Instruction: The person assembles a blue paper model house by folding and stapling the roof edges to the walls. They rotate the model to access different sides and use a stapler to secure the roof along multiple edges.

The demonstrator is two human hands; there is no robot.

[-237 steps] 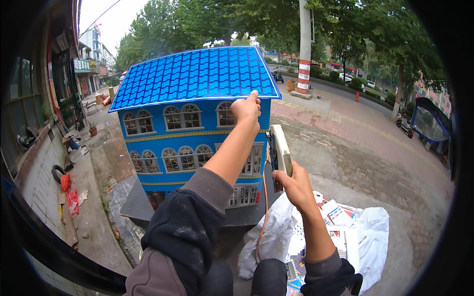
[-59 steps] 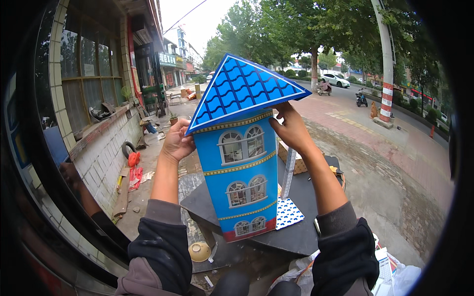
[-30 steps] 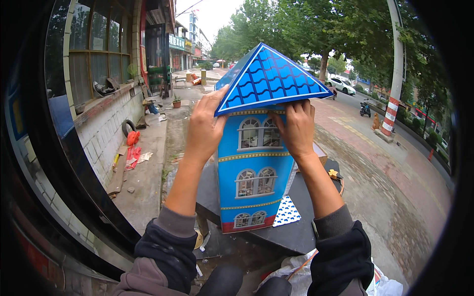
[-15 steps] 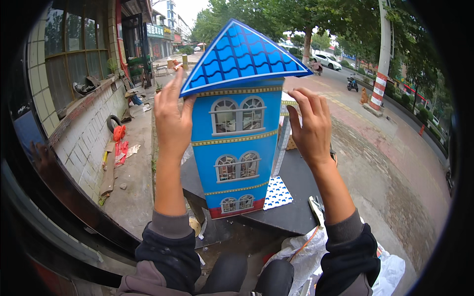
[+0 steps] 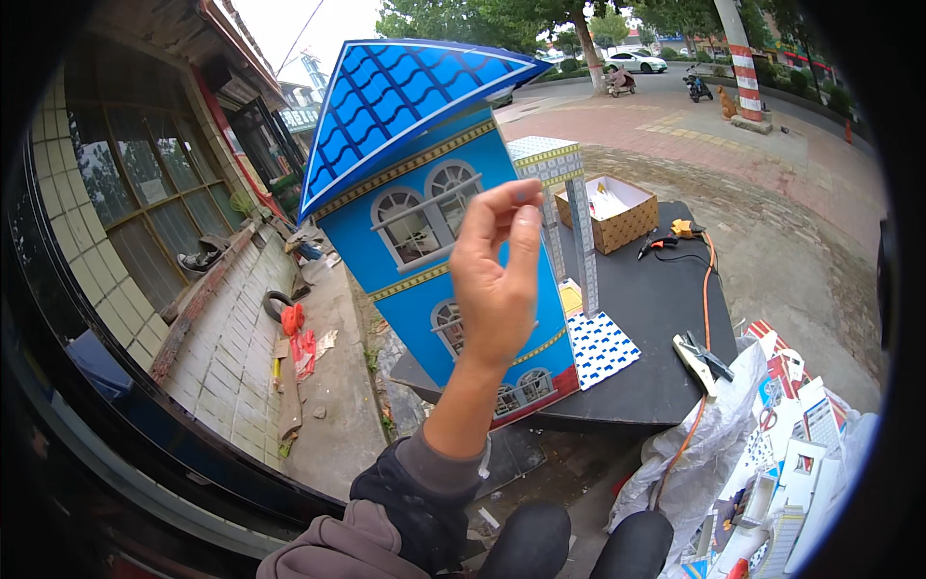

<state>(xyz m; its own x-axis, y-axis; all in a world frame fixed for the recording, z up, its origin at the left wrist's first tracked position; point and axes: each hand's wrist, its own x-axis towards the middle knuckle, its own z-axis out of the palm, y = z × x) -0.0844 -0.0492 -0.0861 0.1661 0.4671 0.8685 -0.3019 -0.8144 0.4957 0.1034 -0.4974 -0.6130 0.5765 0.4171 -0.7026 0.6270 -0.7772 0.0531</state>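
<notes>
**Blue paper house tilting on a black table, one hand raised before it**

A tall paper house (image 5: 439, 251) is standing on the near left part of a black table (image 5: 656, 318), leaning to the right. Its walls are showing bright blue with white arched windows and thin yellow bands, a red strip is running along the foot, and a blue tiled roof (image 5: 405, 96) is jutting out above. One hand (image 5: 497, 280) is rising in front of the house wall; which hand it is cannot be told, since only one forearm is showing. Its fingers (image 5: 511, 207) are curling loosely with the thumb near the fingertips, gripping nothing; whether they are touching the wall cannot be told. Behind the house a cardboard box (image 5: 612, 212) is sitting on the table, and a glue gun (image 5: 702, 359) is lying at the table's right edge.
</notes>
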